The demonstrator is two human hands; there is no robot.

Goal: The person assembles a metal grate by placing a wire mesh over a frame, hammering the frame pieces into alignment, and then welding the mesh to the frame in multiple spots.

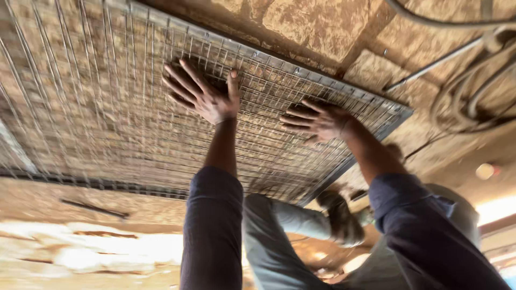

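A large wire mesh panel [97, 107] with a metal frame lies flat on a dusty stone floor. My left hand [204, 94] rests flat on the mesh with its fingers spread wide. My right hand [317, 121] presses on the mesh nearer the panel's right frame edge [371, 102], fingers spread and pointing left. Both arms wear dark blue sleeves pushed up the forearm. Neither hand holds anything.
Grey-trousered legs and a shoe [341, 215] show below the panel's near corner. Thick hoses or cables [473, 96] coil on the floor at the upper right beside a thin metal rod [430, 67]. A dark bar [94, 208] lies on the floor at lower left.
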